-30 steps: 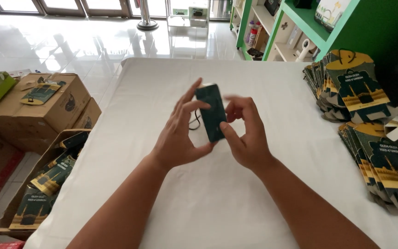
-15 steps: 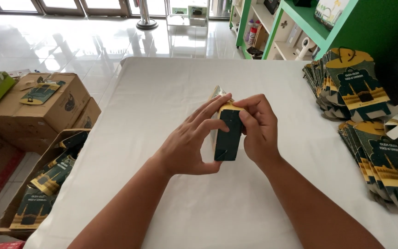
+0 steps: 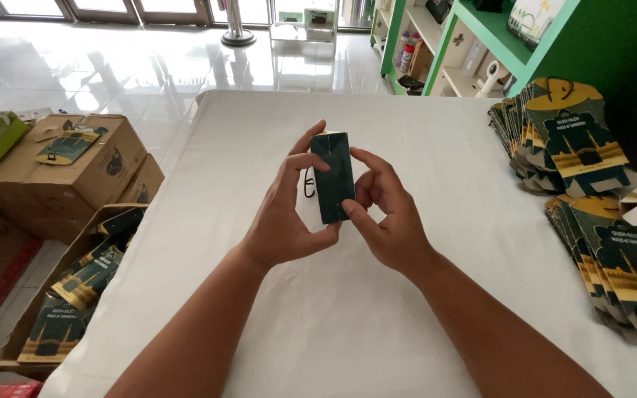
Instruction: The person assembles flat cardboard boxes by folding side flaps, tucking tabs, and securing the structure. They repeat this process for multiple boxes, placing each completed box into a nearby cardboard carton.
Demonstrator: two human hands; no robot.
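hands: two – left hand point(image 3: 283, 221) and right hand point(image 3: 386, 218) both gripping one dark box point(image 3: 333, 177), frame centre
stacks: two piles of flat cartons point(image 3: 591, 206), right edge

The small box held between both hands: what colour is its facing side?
Dark green, plain on that face, on the small box; seen in the head view.

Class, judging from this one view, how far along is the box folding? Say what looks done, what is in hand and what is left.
Done: dark green printed pieces stand packed in the open cardboard box beside the table. In hand: the left hand and right hand hold one small dark green box upright above the white table. Left: stacks of flat cartons lie at the right edge, unfolded.
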